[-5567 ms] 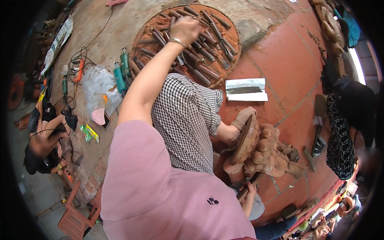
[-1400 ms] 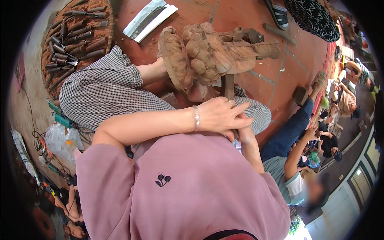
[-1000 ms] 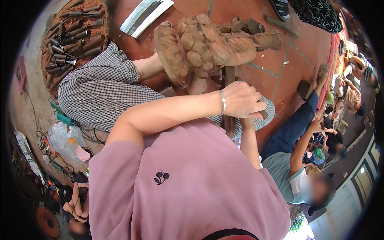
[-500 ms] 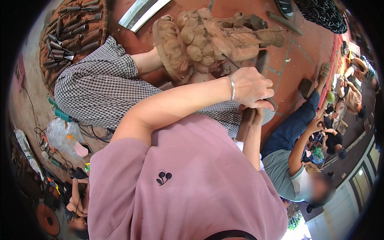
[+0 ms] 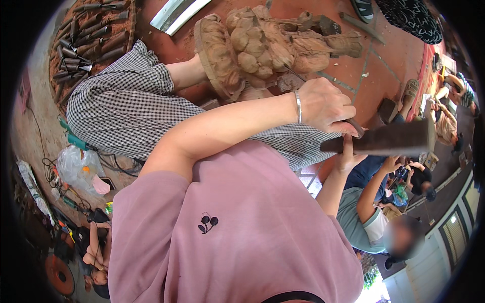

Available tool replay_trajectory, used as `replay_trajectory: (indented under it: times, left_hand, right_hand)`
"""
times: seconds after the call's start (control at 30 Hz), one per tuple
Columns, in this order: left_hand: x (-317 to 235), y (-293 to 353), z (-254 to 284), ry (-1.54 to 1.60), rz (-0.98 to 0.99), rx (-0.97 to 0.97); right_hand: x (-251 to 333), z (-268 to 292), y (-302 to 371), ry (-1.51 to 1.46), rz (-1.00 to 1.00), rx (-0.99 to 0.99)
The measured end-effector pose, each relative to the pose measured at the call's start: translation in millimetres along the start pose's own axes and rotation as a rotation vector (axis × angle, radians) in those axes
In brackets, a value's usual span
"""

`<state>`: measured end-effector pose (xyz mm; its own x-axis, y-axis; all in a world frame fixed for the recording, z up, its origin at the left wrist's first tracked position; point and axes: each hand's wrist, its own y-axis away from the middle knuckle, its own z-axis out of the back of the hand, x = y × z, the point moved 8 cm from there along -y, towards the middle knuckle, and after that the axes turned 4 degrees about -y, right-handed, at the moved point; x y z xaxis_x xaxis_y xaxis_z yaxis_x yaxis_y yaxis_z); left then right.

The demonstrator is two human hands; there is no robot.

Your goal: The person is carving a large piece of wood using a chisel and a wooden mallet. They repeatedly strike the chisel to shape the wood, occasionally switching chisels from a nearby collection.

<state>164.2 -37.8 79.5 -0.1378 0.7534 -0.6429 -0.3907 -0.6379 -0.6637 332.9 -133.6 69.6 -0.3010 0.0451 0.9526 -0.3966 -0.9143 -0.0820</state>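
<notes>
Carved wooden sculpture (image 5: 270, 48) is just past twelve o'clock. Left hand (image 5: 326, 105), two o'clock: fingers are curled around a chisel (image 5: 296, 74). Right hand (image 5: 349, 158), three o'clock: fingers grip a mallet (image 5: 394, 139).

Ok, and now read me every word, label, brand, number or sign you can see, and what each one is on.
Nothing reads clearly enough to quote.
Black patterned cloth: white letter-like marks, no word to make out.
Green packet: too small to read.
White sheet at the left: too small to read.
Pink shirt: a dark embroidered motif, no letters.
Wooden carving and mallet: no writing visible.
</notes>
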Motion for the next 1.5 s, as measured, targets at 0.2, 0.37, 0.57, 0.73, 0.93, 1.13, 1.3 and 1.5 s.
replay_trajectory:
  times: [0.2, 0.37, 0.57, 0.73, 0.93, 1.13, 1.3, 1.5]
  left_hand:
    - [-7, 3, 4, 0.015, -0.038, 0.047]
    - [2, 8, -17, -0.093, -0.015, 0.031]
    - [1, 10, -20, -0.098, -0.032, 0.083]
    - [4, 11, -19, -0.100, -0.011, 0.059]
    - [4, 13, -22, -0.097, -0.012, 0.083]
    - [2, 14, -25, -0.092, -0.015, 0.115]
    - [5, 16, -27, -0.112, -0.019, 0.137]
    - [8, 15, -26, -0.114, -0.019, 0.125]
  right_hand:
    - [20, -18, -5, -0.024, 0.358, 0.073]
    - [-5, -4, -4, 0.095, 0.272, -0.059]
    - [-27, 0, -5, -0.048, 0.263, -0.040]
    - [-24, -7, -8, 0.062, 0.298, -0.026]
    - [-24, -11, -13, 0.108, 0.300, -0.043]
    - [-25, -14, -12, -0.143, 0.359, -0.045]
    - [-39, -5, -14, -0.071, 0.318, -0.061]
    - [-48, -1, -15, 0.047, 0.312, -0.094]
